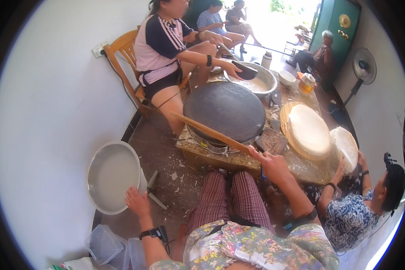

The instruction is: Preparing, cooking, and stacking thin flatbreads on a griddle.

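Observation:
A long flat wooden stick (211,132) is held in my right hand (274,167), fingers wrapped round its near end. It slants up to the left across the front of a round black griddle (225,110), which has no food on it. At lower left, my left hand (138,201) lies at the rim of a large metal basin (104,208), its fingers spread. Pale liquid or batter (114,173) seems to cover the basin's bottom. Whether my left fingers press on the rim, I cannot tell.
Across the griddle, a seated person tilts a dark scoop (245,71) over a metal basin (272,87) of pale batter. At right, another person handles thin white rounds (344,146) beside a stack (308,128) on a woven tray (287,130). Clear plastic bins (105,245) stand lower left.

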Demonstrator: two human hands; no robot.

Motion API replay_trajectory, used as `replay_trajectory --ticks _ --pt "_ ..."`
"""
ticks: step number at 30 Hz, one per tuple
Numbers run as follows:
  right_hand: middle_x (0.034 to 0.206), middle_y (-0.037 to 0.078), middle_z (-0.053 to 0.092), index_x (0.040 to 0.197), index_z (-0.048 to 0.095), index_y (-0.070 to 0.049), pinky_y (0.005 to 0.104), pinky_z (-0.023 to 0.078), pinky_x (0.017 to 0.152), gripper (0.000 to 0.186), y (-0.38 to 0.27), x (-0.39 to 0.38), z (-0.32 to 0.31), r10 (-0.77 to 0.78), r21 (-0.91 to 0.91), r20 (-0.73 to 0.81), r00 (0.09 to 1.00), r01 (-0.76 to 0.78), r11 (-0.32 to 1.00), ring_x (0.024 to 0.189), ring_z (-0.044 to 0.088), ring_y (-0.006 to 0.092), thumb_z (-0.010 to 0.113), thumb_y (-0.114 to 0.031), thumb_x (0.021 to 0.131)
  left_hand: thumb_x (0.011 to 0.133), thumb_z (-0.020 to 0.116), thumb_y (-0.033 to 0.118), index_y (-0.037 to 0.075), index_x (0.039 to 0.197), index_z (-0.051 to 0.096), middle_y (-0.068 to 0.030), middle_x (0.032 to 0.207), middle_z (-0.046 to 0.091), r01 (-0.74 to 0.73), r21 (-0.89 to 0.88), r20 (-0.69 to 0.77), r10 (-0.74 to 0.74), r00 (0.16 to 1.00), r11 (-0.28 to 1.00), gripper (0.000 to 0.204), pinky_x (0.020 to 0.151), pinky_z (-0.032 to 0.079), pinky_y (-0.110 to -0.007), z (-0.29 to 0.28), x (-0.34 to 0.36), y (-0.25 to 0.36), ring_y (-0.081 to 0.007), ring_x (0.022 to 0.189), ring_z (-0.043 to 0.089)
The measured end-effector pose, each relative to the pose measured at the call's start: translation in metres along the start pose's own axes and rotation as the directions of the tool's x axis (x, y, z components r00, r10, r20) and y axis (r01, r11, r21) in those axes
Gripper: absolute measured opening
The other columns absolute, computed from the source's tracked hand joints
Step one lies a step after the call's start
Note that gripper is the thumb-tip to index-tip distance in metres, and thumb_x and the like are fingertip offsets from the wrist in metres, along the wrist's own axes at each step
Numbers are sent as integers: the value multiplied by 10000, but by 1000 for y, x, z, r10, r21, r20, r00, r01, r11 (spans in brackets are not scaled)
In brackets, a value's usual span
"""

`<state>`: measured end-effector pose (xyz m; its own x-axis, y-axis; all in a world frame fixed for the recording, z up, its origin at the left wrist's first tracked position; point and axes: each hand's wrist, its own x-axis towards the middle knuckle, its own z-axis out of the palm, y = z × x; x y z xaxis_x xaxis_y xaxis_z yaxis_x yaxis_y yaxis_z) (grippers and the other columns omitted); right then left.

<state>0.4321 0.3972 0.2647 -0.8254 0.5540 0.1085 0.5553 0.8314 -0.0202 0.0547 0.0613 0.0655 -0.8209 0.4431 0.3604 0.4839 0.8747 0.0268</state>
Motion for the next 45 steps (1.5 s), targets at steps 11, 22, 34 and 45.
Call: replay_trajectory --ticks 11,22,34,45 --pt "784 170 624 1465 362 -250 472 511 617 707 94 -105 76 523 124 -214 825 -508 852 689 641 361 493 5 819 830 674 367 78 1412 382 -103 1390 465 -20 24 39 19 999 1000 713 1057 294 -511 12 10 -6 -297 1319 387" --pt "782 116 592 1453 375 -284 413 515 548 702 -45 -119 51 44 243 71 997 -60 968 625 627 304 536 -35 817 819 676 380 55 1392 393 -142 1370 469 -40 21 48 39 998 999 717 1039 309 -535 20 10 -24 -314 1303 398" --pt "751 145 598 1456 371 -246 447 510 561 684 6 -85 50 432 129 -182 883 -414 901 614 627 346 528 -33 826 800 714 325 62 1414 368 -125 1369 469 -62 25 -49 63 997 998 753 1026 309 -496 18 7 -12 -314 1290 402" --pt "799 98 604 1475 321 -297 372 496 530 669 -69 -113 35 -21 155 131 991 0 988 643 650 257 519 -107 864 789 715 341 62 1399 388 -127 1395 452 -28 -11 -5 28 1000 1000 746 1049 300 -510 24 6 -16 -316 1320 381"
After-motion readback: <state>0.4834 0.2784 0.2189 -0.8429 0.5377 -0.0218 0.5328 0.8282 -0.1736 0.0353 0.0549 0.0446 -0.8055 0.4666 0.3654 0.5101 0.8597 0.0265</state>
